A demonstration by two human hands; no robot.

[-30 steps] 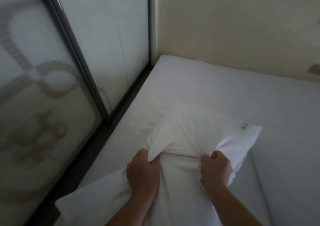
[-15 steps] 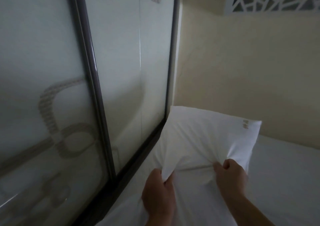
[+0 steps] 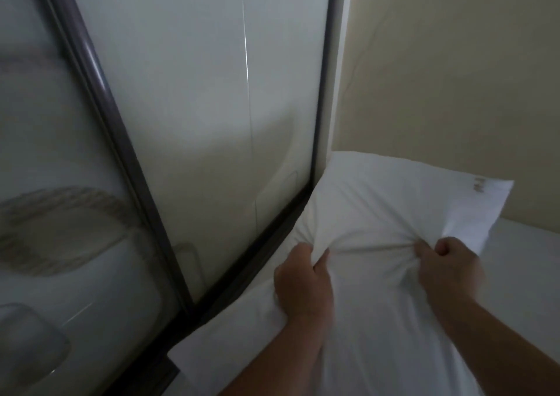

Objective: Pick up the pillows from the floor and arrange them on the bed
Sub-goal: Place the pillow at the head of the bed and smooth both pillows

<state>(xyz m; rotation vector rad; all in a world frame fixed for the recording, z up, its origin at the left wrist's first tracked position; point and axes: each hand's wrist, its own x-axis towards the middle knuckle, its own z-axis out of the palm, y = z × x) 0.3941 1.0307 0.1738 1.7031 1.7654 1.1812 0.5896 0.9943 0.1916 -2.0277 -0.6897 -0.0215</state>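
A white pillow (image 3: pixel 391 201) with a small tag near its far right corner lies lengthwise in front of me, its far end pushed up into the corner between the glass panel and the beige wall. My left hand (image 3: pixel 303 280) is clenched on a bunch of its cover on the left side. My right hand (image 3: pixel 445 267) is clenched on the cover on the right side. Creases run between the two grips. The white bed (image 3: pixel 527 274) shows to the right of the pillow; most of it is hidden under the pillow and my arms.
A frosted glass sliding panel with a dark frame (image 3: pixel 151 207) runs along the left side of the bed. A beige wall (image 3: pixel 454 77) stands behind the bed head. The pillow's near left corner reaches the panel's bottom rail.
The pillow has gone forward and up toward the head corner, both hands still gripping it. My view has tilted up and closer to the glass panel; the mattress that showed a second ago is mostly out of sight.
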